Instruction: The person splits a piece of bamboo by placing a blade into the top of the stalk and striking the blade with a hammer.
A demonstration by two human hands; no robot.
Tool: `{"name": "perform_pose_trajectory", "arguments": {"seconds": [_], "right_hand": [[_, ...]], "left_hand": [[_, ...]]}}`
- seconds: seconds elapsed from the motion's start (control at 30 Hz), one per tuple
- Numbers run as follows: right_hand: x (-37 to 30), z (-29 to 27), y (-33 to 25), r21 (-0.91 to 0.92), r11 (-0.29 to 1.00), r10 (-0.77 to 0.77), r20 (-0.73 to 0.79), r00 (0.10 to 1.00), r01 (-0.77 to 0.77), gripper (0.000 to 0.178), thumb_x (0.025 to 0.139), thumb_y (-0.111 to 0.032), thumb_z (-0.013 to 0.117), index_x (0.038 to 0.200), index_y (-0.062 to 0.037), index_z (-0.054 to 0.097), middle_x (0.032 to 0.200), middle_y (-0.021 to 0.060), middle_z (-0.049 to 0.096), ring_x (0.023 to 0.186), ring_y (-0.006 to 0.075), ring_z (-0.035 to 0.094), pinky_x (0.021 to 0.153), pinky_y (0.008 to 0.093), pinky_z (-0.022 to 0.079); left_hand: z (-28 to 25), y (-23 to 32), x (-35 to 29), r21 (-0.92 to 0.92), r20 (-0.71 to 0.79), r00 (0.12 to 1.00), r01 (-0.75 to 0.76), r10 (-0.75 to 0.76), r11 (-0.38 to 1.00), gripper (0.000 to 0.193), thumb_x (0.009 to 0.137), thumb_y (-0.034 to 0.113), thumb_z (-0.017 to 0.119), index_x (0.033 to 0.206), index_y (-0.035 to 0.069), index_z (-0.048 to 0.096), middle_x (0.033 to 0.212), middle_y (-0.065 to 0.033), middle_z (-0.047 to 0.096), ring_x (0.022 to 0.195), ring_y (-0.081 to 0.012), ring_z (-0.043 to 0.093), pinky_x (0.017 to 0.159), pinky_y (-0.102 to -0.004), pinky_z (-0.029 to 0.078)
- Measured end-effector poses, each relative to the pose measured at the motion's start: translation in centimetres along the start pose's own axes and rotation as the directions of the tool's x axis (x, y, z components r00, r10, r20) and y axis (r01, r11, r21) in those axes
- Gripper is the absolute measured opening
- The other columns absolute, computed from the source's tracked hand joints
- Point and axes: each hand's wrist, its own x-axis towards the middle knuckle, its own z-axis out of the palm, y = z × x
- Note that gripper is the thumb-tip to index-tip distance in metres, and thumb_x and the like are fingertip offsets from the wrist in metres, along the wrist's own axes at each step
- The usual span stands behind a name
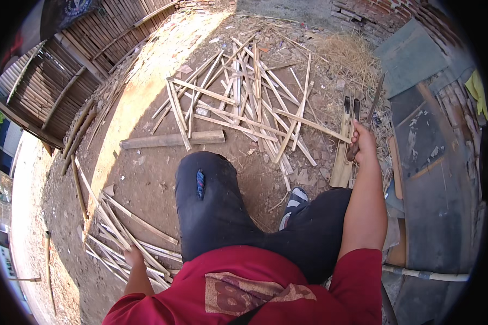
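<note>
- Watching from afar, I've got the left hand (134,257) down at the slats (115,223), toward the ground's (146,181) lower-left corner; fingers partly hidden, I can't tell its grip.
- Over on the ground's right edge, the right hand (365,141) is wrapped round a long knife (376,97), blade up.
- Slats look light, stiff, splintery; I'd favour mid-length, flat faces.

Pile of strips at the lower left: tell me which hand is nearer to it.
Left. The left hand is right at the pile of strips; the right hand is far off on the opposite side, gripping a long dark tool.
</note>
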Motion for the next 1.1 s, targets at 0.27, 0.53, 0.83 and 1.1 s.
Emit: {"name": "perform_pose_trajectory", "arguments": {"seconds": [0.27, 0.53, 0.83, 1.1], "right_hand": [[-0.8, 0.3, -0.5, -0.03, 0.999, 0.01, 0.008, 1.0, -0.01, 0.025, 0.092, -0.03, 0.078, 0.088, -0.0171, 0.056, 0.068, -0.0064, 0.049, 0.055, 0.0076, 0.048, 0.05, 0.0295, 0.04], [-2.2, 0.9, -1.4, 0.074, 0.994, -0.084, -0.01, 0.996, 0.084, 0.027, 0.092, -0.028, 0.079, 0.09, -0.0143, 0.057, 0.071, -0.0044, 0.053, 0.057, 0.008, 0.051, 0.052, 0.0271, 0.042], [-4.1, 1.5, -3.6, 0.116, 0.981, -0.156, -0.001, 0.988, 0.155, 0.027, 0.09, -0.024, 0.082, 0.094, -0.0118, 0.058, 0.072, -0.0034, 0.054, 0.057, 0.0077, 0.051, 0.052, 0.0254, 0.042], [-1.9, -1.3, -3.2, 0.286, 0.957, -0.036, -0.029, 0.999, 0.043, 0.025, 0.096, -0.026, 0.076, 0.086, -0.0155, 0.055, 0.068, -0.0064, 0.05, 0.057, 0.0056, 0.048, 0.053, 0.0248, 0.042]], "left_hand": [[-0.1, 0.4, -6.7, 0.361, -0.154, 0.984, 0.141, -0.091, 0.922, 0.099, 0.084, 0.055, 0.078, 0.151, -0.004, 0.036, 0.144, -0.0303, 0.049, 0.13, -0.0453, 0.053, 0.11, -0.0538, 0.043], [7.6, 11.6, -2.5, -0.275, 0.302, 0.872, -0.308, 0.386, 0.911, 0.049, 0.099, 0.03, 0.07, 0.136, 0.002, 0.055, 0.118, -0.0122, 0.065, 0.1, -0.0219, 0.069, 0.082, -0.0355, 0.053], [9.7, 50.7, -20.9, -0.737, 0.293, 0.209, -0.572, 0.933, 0.36, 0.041, 0.104, 0.028, 0.066, 0.132, 0.0, 0.057, 0.116, -0.0093, 0.066, 0.097, -0.0169, 0.068, 0.081, -0.0322, 0.054], [20.2, 65.5, -35.6, -0.457, 0.662, -0.264, -0.884, 0.702, 0.098, 0.056, 0.097, 0.046, 0.07, 0.129, 0.001, 0.063, 0.117, -0.0164, 0.072, 0.104, -0.0271, 0.071, 0.091, -0.041, 0.056]]}}
